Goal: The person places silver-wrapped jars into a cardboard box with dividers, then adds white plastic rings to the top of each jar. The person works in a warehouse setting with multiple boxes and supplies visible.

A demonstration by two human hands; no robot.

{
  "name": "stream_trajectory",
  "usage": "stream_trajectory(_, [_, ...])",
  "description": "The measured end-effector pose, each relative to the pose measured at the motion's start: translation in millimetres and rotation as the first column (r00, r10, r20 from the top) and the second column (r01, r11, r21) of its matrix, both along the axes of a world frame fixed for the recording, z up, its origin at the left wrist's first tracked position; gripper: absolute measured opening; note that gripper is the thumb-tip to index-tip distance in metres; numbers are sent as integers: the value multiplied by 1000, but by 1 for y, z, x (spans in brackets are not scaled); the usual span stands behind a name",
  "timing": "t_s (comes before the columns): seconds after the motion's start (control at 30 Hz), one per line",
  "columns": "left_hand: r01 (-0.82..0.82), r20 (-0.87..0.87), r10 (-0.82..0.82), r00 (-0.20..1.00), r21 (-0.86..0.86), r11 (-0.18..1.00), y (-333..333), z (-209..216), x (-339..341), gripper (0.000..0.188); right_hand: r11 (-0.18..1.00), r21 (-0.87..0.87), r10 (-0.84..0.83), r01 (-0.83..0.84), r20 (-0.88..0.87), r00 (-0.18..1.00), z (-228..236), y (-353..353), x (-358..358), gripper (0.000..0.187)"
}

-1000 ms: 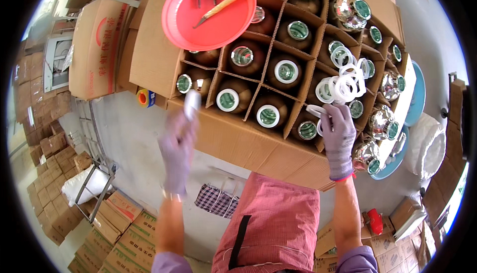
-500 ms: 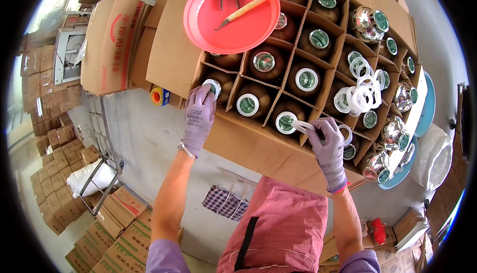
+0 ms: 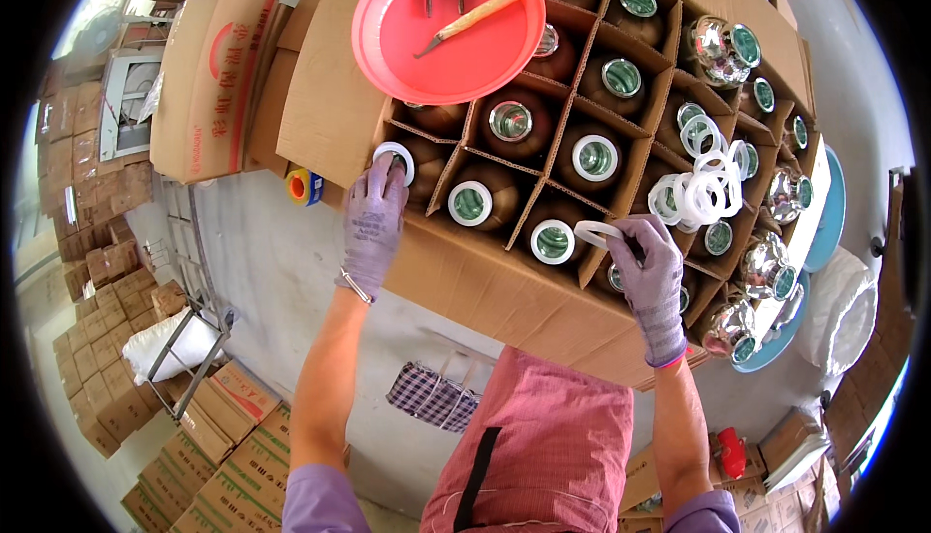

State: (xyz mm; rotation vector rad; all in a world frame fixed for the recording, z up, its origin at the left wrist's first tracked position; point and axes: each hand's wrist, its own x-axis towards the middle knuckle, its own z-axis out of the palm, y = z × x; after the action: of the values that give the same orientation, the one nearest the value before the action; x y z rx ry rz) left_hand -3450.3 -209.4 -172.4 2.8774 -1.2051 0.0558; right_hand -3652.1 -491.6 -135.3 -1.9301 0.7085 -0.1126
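My left hand (image 3: 373,223), in a grey-purple glove, has its fingers closed at a white ring (image 3: 396,154) on the neck of a glass flask liner in the box's near-left compartment. Between the thumb and fingertips of my gloved right hand (image 3: 652,276) is a loose white ring (image 3: 593,233), tilted and apart from the liners. Just left of it stands a liner with a white ring around its neck (image 3: 553,242). The divided cardboard box (image 3: 514,290) holds several brown-looking liners with greenish glass mouths. A pile of loose white rings (image 3: 705,189) rests on liners and dividers to the right.
A red plastic basin (image 3: 388,38) holding a wooden-handled hooked tool (image 3: 470,21) sits on the box's far left. Silvery liners (image 3: 768,263) line the right side, beside blue basins (image 3: 827,208). An orange-and-blue tape roll (image 3: 304,187) and a large carton (image 3: 208,87) are at left.
My left hand has shifted slightly left, still at the liner's neck. My right hand has lifted the white ring slightly up; a second ring beside its fingers no longer shows.
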Motion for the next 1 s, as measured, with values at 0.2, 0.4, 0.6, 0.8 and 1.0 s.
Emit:
stream_trajectory(0.2, [-96,-59,93,994,-53,994,7,-9,6,30,1000,24,10,-10,-3,1000,1,-7,4,10])
stream_trajectory(0.4, [-188,-70,187,980,-10,982,-3,0,5,25,995,29,99,-98,-8,995,0,1,-3,13])
stream_trajectory(0.6, [-50,15,51,999,-48,998,7,4,3,24,990,46,132,-132,3,991,-12,2,-14,13])
stream_trajectory(0.8, [-52,-161,15,987,-225,973,16,0,11,26,988,49,146,-145,-8,989,-13,4,-16,14])
stream_trajectory(1.0, [81,-72,-83,994,-29,996,8,4,6,27,984,84,156,-155,-16,988,-14,6,-11,14])
